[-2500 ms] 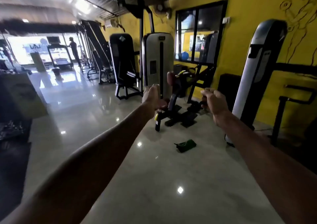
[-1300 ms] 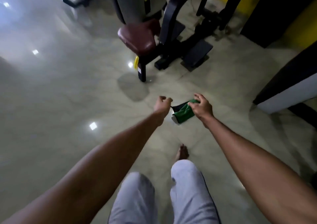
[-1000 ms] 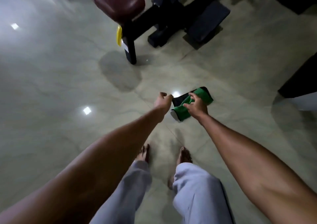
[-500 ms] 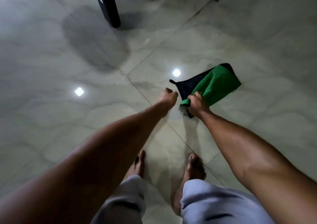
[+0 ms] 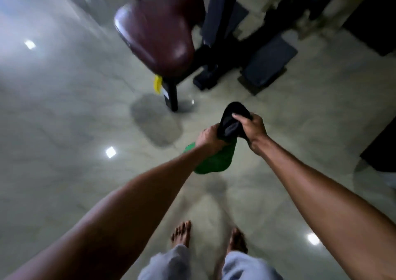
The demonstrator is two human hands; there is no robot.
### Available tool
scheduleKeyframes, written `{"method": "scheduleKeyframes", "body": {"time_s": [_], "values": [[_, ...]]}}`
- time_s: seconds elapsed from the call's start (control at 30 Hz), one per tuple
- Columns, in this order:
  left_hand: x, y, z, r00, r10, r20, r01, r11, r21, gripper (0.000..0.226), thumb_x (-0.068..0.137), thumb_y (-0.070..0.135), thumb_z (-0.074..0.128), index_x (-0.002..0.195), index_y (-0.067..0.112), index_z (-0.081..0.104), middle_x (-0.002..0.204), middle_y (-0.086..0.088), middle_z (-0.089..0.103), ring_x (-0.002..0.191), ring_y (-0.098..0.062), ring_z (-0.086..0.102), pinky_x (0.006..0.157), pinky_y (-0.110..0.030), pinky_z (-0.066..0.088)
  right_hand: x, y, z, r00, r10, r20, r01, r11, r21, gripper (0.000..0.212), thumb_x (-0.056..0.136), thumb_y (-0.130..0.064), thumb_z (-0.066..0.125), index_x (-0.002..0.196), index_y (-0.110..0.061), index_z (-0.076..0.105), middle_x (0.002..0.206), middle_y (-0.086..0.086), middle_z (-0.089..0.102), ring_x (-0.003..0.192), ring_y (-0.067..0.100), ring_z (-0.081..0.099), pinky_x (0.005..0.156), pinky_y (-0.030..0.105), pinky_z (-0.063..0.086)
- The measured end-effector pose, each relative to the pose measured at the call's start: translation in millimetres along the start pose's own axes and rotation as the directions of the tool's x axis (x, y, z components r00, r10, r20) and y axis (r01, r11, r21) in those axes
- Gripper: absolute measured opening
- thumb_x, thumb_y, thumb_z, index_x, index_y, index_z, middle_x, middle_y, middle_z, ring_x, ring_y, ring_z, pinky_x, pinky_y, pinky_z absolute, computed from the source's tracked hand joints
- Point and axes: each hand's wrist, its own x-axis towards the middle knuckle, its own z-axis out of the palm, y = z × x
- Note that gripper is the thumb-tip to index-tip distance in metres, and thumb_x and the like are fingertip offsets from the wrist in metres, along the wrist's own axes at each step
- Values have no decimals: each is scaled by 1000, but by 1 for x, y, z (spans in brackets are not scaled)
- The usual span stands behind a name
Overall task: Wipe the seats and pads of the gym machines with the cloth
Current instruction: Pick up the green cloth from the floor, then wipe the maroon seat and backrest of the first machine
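Glossy tiled floor (image 5: 64, 119); machine post (image 5: 171, 95), footplate (image 5: 267, 63), bare feet (image 5: 182, 232) on it.

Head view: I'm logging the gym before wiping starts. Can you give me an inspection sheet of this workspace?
Surface: glossy tiled floor, ceiling lights reflected.
Job's things: green-and-black cloth held above the floor; maroon seat ahead, blurred, not yet touched.
Clutter: nothing seen.
Hands: left hand and right hand both grip the cloth.
Cables: nothing seen.
Surroundings: black machine frame with a yellow tab under the seat; footplate to its right; bare feet at the bottom.
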Motion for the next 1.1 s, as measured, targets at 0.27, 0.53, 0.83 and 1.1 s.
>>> {"method": "scheduleKeyframes", "body": {"time_s": [0.27,0.53,0.83,1.1], "values": [[-116,139,-229,982,22,-188,-91,926,-366,35,95,28,58,130,23,60,114,-4,69,107,-24,66,90,-31,53,-129,-249,19,932,-241,271,239,970,41,26,94,-42,70,112,-24,72,106,-5,75,96,12,71,79,26,55],[-228,208,-403,947,6,-320,-220,739,-637,52,89,58,62,108,11,71,93,-3,77,82,-14,74,82,-33,61,-217,-401,35,816,-407,412,533,804,-262,35,83,-41,83,100,-11,78,92,6,79,84,17,76,77,40,62],[-300,230,-527,942,119,-313,-325,555,-766,42,98,44,58,118,8,64,111,-12,73,98,-24,72,84,-35,60,-292,-530,62,739,-507,443,673,580,-459,58,70,-62,84,99,-17,62,94,0,70,88,18,68,74,33,55],[-334,231,-591,904,282,-321,-376,167,-911,67,100,62,37,123,7,65,122,-18,69,109,-29,69,90,-42,55,-318,-561,86,828,-470,305,531,833,-158,74,77,-56,82,132,-14,54,124,7,62,105,17,63,80,34,56]]}}
